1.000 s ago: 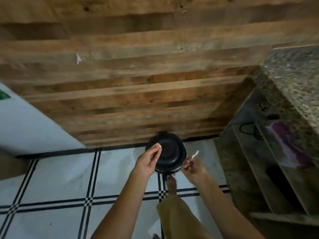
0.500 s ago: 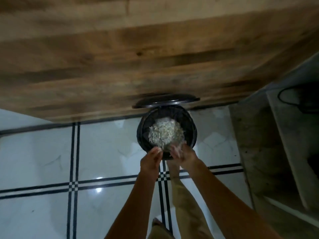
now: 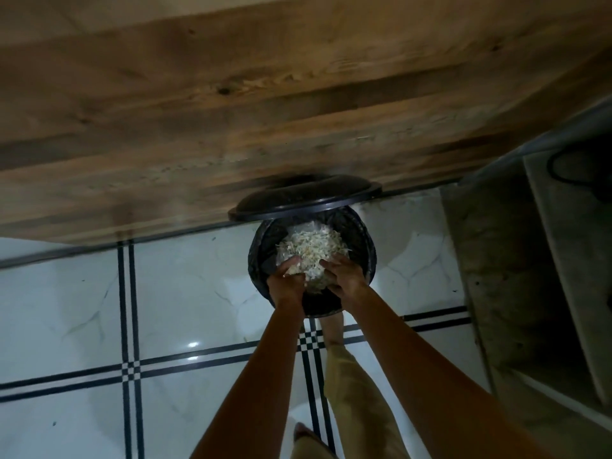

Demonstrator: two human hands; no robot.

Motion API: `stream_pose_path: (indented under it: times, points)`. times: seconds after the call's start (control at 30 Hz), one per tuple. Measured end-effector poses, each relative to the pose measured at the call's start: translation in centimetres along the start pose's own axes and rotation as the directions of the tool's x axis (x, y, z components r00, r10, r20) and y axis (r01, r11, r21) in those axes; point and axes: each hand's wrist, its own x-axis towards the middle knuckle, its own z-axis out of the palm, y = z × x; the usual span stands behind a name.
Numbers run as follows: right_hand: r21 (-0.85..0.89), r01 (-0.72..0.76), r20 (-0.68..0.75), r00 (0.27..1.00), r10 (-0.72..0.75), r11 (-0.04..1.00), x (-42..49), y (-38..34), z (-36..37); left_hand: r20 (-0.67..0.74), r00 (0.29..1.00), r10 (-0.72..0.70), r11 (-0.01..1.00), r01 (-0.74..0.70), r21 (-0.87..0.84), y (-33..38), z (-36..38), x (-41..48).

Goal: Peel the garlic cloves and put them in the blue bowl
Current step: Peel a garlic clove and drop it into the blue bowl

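1 bin (image 3: 261, 260), 1 lid (image 3: 304, 197), 2 hands (image 3: 286, 286), 1 foot (image 3: 332, 329)

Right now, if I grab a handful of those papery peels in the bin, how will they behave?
The peels look like thin, loose flakes, so probably very light and floppy. They would likely crumble and slip between fingers, as both the left hand and right hand hover over the bin. Stray bits may drift.

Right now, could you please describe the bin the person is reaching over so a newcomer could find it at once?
Follow the wooden wall down to where it meets the white tiled floor. There stands a round black pedal bin, both hands over its mouth. Its raised lid and the heap of pale garlic peelings inside set it apart.
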Motion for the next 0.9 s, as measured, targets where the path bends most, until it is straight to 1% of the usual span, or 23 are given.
stream_pose_path:
  times: [0.07,0.1,0.13,0.17,0.2,0.23,0.27,0.3,0.33,0.37,0.4,0.47,0.5,0.57,0.63,0.7,0.73,0.77,0.8,0.83,0.9]
  points:
    - [0.035,-0.012,0.002,1.000,0.012,0.999,-1.1,-0.6,-0.4,0.033,0.990,0.140,0.974,-0.144,0.175,0.9,-1.0,-0.9]
    - [0.060,0.000,-0.003,1.000,0.000,0.998,-2.2,-0.9,-0.6,0.061,0.967,0.249,0.925,-0.256,0.282,1.4,-1.4,-1.4]
    - [0.046,0.032,-0.024,0.999,-0.030,0.998,-3.2,-1.3,-0.9,0.104,0.934,0.342,0.867,-0.356,0.347,1.9,-1.9,-2.1]
    - [0.039,0.070,-0.045,0.997,-0.069,0.997,-4.7,-1.5,-1.2,0.186,0.892,0.413,0.776,-0.451,0.441,2.5,-2.7,-3.3]
    - [0.005,0.105,-0.054,0.993,-0.105,0.994,-5.9,-1.5,-1.4,0.277,0.852,0.445,0.669,-0.521,0.530,3.0,-3.2,-4.4]
    - [-0.023,0.141,-0.048,0.989,-0.142,0.990,-7.3,-1.7,-1.5,0.329,0.835,0.441,0.581,-0.545,0.605,3.7,-3.8,-5.6]
    - [-0.030,0.175,-0.015,0.984,-0.175,0.984,-9.3,-1.9,-1.9,0.366,0.821,0.438,0.552,-0.567,0.612,4.5,-4.6,-7.5]
    - [0.013,0.204,0.002,0.979,-0.204,0.979,-11.0,-2.0,-2.3,0.387,0.811,0.438,0.572,-0.584,0.576,5.3,-5.2,-9.5]
    - [0.061,0.238,0.005,0.971,-0.239,0.969,-13.7,-2.1,-3.0,0.416,0.785,0.460,0.575,-0.620,0.534,6.1,-6.0,-12.0]
    - [0.049,0.284,-0.005,0.959,-0.284,0.958,-16.2,-2.1,-3.8,0.427,0.773,0.468,0.587,-0.634,0.504,6.8,-6.6,-14.6]
    - [0.016,0.326,-0.063,0.944,-0.324,0.945,-21.8,-1.3,-5.8,0.463,0.737,0.493,0.578,-0.675,0.459,7.2,-7.7,-19.5]
    - [-0.034,0.412,-0.144,0.900,-0.412,0.911,-25.6,-0.9,-7.3,0.454,0.713,0.535,0.595,-0.699,0.396,7.6,-7.5,-22.2]
    - [-0.022,0.454,-0.194,0.872,-0.449,0.891,-28.8,-0.1,-9.2,0.477,0.676,0.562,0.572,-0.734,0.367,7.6,-7.4,-25.5]
    - [-0.039,0.509,-0.264,0.824,-0.500,0.860,-34.9,2.3,-13.4,0.577,0.601,0.553,0.532,-0.788,0.310,6.9,-6.1,-31.1]
    - [-0.041,0.557,-0.379,0.759,-0.529,0.829,-40.3,4.8,-19.4,0.738,0.488,0.466,0.482,-0.840,0.251,5.5,-2.9,-38.1]
    - [-0.009,0.583,-0.527,0.688,-0.499,0.812,-44.0,7.2,-26.2,0.855,0.351,0.382,0.392,-0.899,0.194,3.7,1.4,-45.2]
    - [0.027,0.588,-0.589,0.663,-0.462,0.808,-45.5,8.1,-29.1,0.892,0.266,0.365,0.340,-0.930,0.138,2.8,3.5,-48.2]
    - [0.075,0.615,-0.673,0.612,-0.415,0.785,-47.6,10.1,-32.6,0.930,0.177,0.323,0.313,-0.947,0.071,0.8,5.5,-52.3]
    - [0.105,0.643,-0.723,0.573,-0.385,0.759,-48.9,11.5,-35.6,0.954,0.101,0.281,0.304,-0.952,0.011,-0.7,7.2,-55.6]
    - [0.112,0.670,-0.779,0.518,-0.353,0.734,-50.4,13.1,-38.9,0.975,0.025,0.219,0.287,-0.957,-0.040,-2.9,9.4,-59.0]
    - [0.123,0.702,-0.863,0.425,-0.273,0.701,-52.7,16.0,-44.2,0.992,-0.085,0.095,0.259,-0.960,-0.107,-6.8,12.5,-64.4]
